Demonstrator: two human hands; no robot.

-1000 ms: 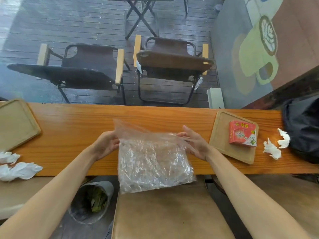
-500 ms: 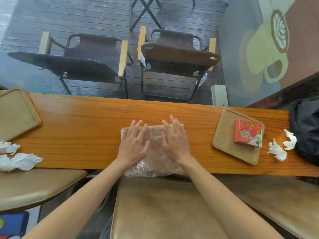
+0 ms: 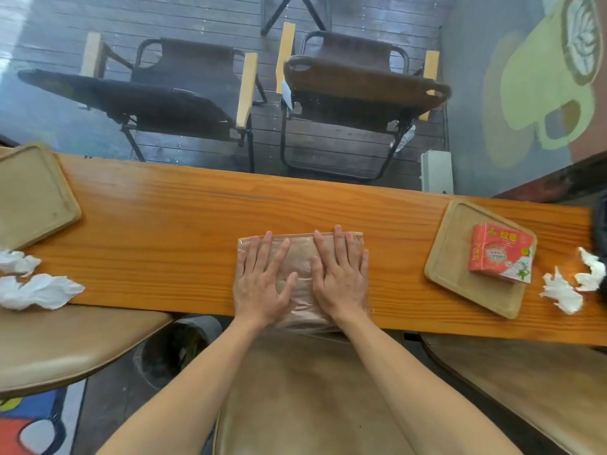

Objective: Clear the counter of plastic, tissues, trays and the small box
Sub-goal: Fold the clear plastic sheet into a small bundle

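Wooden counter [image 3: 164, 231] holds a plastic bag [image 3: 300, 257]; the left hand [image 3: 261, 284] and right hand [image 3: 340, 277] press it flat, fingers spread, gripping nothing.

Single head-worn wide-angle view, looking steeply down and forward over the wooden counter [image 3: 184, 218] at close range, folding chairs [image 3: 354, 90] on decking beyond

Glossy varnished wood grain on the worktop [image 3: 164, 231]; clear, crinkled shiny plastic bag [image 3: 302, 257]; matt pale wooden trays [image 3: 440, 267]; crumpled white paper tissues [image 3: 39, 290]; printed glossy cardboard box [image 3: 499, 254].
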